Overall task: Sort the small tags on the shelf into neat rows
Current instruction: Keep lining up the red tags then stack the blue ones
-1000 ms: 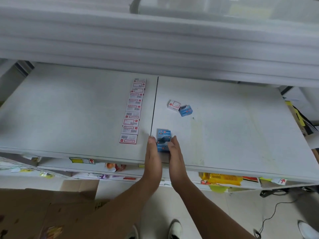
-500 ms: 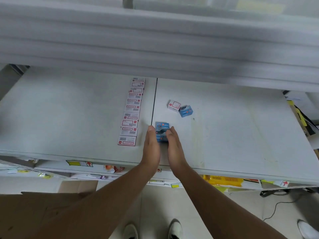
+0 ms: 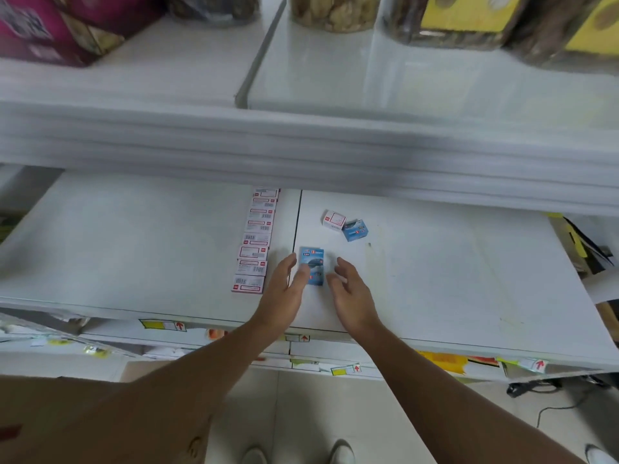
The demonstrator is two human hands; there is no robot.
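White boxes with red print [image 3: 255,242] lie in one long row on the shelf [image 3: 134,249], and the far end of the row is hidden under the blurry shelf edge above. Just right of the row, past the seam, two blue boxes [image 3: 313,265] lie end to end. The left hand [image 3: 284,289] is beside them with loose, spread fingers, and one finger covers part of the near box, so I cannot tell if it touches. The right hand [image 3: 348,291] is close on the other side, fingers apart and a little bent, holding nothing. Farther back lie a white box [image 3: 334,220] and a blue box [image 3: 355,230], touching. Their print is too small to read.
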